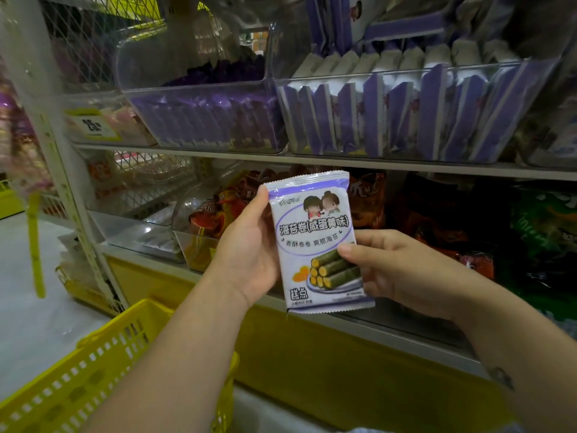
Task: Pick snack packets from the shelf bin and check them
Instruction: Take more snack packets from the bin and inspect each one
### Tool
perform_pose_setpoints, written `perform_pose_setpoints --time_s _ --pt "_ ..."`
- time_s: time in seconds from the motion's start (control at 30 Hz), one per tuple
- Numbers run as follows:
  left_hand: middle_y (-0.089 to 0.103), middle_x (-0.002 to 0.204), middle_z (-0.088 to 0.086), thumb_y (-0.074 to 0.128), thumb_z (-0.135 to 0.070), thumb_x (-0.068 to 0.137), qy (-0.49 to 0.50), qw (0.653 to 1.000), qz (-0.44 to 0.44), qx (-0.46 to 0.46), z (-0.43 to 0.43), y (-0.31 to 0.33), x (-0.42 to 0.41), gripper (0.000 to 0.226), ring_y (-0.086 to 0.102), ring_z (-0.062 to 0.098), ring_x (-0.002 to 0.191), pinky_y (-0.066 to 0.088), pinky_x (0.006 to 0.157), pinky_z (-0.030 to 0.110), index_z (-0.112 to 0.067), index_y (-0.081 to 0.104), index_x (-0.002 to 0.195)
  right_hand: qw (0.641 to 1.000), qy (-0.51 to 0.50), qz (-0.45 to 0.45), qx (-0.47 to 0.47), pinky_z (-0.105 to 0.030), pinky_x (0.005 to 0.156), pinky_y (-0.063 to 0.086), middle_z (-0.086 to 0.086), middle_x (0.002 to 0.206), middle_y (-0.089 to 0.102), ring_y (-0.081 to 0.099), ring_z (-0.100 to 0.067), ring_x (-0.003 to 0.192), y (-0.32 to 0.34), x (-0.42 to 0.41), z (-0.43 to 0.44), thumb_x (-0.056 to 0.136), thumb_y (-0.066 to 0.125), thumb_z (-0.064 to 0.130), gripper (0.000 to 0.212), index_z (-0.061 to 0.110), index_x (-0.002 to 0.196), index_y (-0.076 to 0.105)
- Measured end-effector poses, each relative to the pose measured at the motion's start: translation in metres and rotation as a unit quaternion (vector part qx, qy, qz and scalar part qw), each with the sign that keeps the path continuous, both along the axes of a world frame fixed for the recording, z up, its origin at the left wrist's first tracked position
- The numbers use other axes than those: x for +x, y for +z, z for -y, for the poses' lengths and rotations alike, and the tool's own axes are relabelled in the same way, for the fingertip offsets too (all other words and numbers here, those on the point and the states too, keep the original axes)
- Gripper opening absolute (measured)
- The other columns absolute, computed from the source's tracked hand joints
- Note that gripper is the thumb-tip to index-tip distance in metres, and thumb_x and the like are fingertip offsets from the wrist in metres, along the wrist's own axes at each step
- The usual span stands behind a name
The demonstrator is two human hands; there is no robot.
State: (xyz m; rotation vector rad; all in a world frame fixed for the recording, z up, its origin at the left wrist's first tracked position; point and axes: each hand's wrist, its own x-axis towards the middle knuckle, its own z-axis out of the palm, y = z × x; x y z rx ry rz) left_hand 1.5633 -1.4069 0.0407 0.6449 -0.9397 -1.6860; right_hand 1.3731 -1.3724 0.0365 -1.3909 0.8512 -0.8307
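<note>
Packet (315, 242) sits upright in front of the lower shelf, front facing me; left hand (249, 248) grips its left edge, right hand (390, 270) pinches the lower right. I read this as the check step. Next probably: flip it, then back to the clear bin (406, 120) above.

1 snack packet (315, 242) held, 2 hands on it: left hand (249, 254), right hand (402, 273). 2 clear bins of purple pkts (371, 114): left bin (193, 88), right bin (406, 73). 1 yellow basket (93, 370), 1 price tag (93, 125).
</note>
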Motion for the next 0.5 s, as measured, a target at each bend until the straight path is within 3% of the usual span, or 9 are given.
perform_pose_setpoints --time_s 0.17,0.3,0.5 --pt "0.065 0.126 0.015 0.053 -0.039 0.09 -0.164 0.982 0.096 -0.021 0.001 -0.003 0.018 0.045 0.065 0.03 0.112 0.056 0.089 0.047 -0.017 0.063 0.128 0.995 -0.039 0.081 0.039 -0.033 0.082 0.059 -0.015 0.113 0.071 0.07 -0.022 0.099 0.006 0.0 -0.001 0.083 0.059 0.028 0.036 0.006 0.109 0.07" --pt "0.064 0.128 0.015 0.071 -0.014 0.078 -0.212 0.969 0.112 -0.064 0.004 -0.007 0.029 0.062 0.067 0.026 0.108 0.058 0.081 0.036 -0.016 0.052 0.136 0.987 -0.077 0.127 0.06 -0.033 0.076 0.06 -0.017 0.112 0.071 0.071 -0.023 0.096 0.009 0.001 -0.001 0.081 0.057 0.028 0.039 0.004 0.111 0.068" --pt "0.064 0.128 0.01 0.074 0.001 0.074 -0.216 0.96 0.134 -0.116 0.006 -0.007 0.036 0.074 0.064 0.026 0.114 0.057 0.082 0.028 -0.022 0.045 0.139 0.986 -0.081 0.139 0.055 -0.03 0.068 0.06 -0.017 0.111 0.071 0.072 -0.023 0.094 0.012 0.005 -0.006 0.083 0.056 0.028 0.031 0.008 0.096 0.076"
